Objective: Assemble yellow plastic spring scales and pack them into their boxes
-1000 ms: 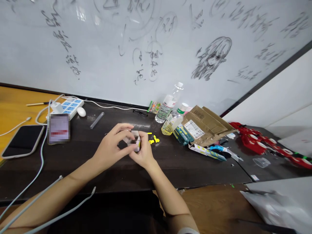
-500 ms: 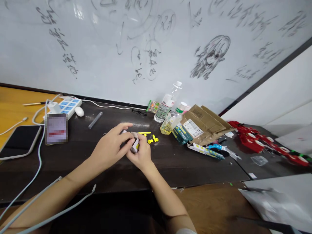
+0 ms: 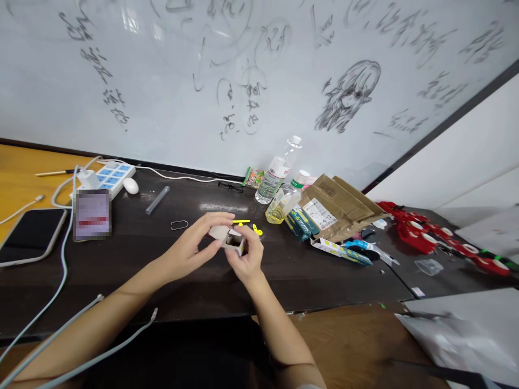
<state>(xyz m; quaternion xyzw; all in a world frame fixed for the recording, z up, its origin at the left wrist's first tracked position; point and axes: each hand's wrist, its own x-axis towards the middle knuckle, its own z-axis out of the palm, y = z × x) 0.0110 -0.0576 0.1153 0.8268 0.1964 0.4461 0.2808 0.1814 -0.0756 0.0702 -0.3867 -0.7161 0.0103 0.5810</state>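
Observation:
Over the dark desk my right hand (image 3: 250, 262) grips a small light-coloured cardboard box (image 3: 240, 248), fingers wrapped round its side. The box's lid flap (image 3: 219, 233) stands open toward the left. My left hand (image 3: 184, 254) pinches that flap between thumb and fingers. The inside of the box looks dark, and I cannot make out what is in it. Small yellow plastic pieces (image 3: 257, 229) and a thin yellow stick (image 3: 241, 221) lie just beyond the box. A bent U-shaped wire (image 3: 179, 225) rests beyond my left hand.
Two bottles (image 3: 277, 173), teal boxes (image 3: 300, 222) and a brown cardboard package (image 3: 336, 202) stand to the right. Scissors (image 3: 373, 249) lie near them. On the left are a phone (image 3: 32, 235), a power strip (image 3: 115, 181) and a clear tube (image 3: 158, 200). Cables (image 3: 67, 265) cross the left side.
My right hand has shifted slightly right with the box, and its open top now shows. My left hand has moved right, its fingers now at the flap. The bent wire has come into view.

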